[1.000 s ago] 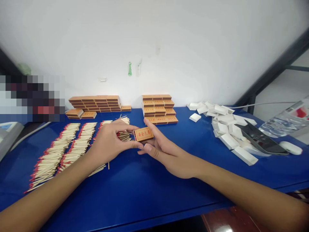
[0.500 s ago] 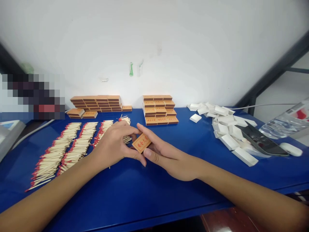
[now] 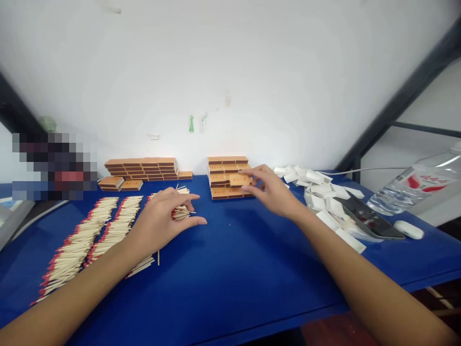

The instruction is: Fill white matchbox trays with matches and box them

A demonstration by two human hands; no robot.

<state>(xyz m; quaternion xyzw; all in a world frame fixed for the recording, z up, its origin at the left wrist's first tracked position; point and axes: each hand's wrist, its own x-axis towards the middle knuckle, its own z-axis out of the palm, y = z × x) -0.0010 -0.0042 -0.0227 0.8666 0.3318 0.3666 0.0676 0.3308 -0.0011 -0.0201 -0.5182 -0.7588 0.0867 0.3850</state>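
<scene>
My right hand [image 3: 268, 190] reaches to the stepped stack of orange matchboxes [image 3: 224, 168] by the wall and pinches one orange matchbox [image 3: 238, 180] at the stack's right side. My left hand [image 3: 163, 218] hovers low over a small bundle of red-tipped matches [image 3: 182, 211], fingers spread and empty. Long rows of matches [image 3: 90, 235] lie left of it on the blue table [image 3: 230, 269].
A second, wider stack of orange matchboxes [image 3: 144, 168] stands at the back left. A heap of white inner trays [image 3: 320, 190] lies right of my right hand, with a dark phone [image 3: 370, 218], a white earbud case [image 3: 408, 229] and a water bottle [image 3: 418, 185].
My right hand has carried the matchbox from the middle of the table back to the stack by the wall. My left hand let go of it and opened over the matches.
</scene>
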